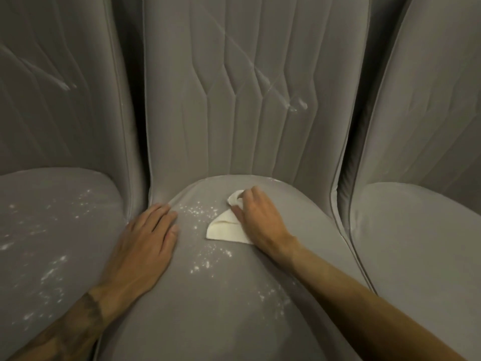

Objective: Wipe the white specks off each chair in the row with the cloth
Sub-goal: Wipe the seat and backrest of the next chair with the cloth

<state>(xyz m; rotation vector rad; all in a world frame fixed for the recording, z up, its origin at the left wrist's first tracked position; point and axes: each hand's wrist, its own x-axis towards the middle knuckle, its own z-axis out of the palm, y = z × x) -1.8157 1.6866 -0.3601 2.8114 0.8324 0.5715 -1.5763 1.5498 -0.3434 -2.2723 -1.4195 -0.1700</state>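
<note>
Nearest you, white specks (205, 264) dot the middle chair (234, 321) seat toward its front edge. Beyond them your left hand (145, 238) lies flat on the seat's left side, fingers straight and close together. Your right hand (256, 217), at the seat's centre, has its fingers curled round the bunched top of the cloth (225, 229), whose folded flap trails flat to the left. The thickest scatter sits between that flap and your left fingertips, so the right hand is nearer and should sweep leftward and toward you. Farther off, the left chair (52, 256) is speckled, and a pale streak (299, 104) marks the middle backrest.
</note>
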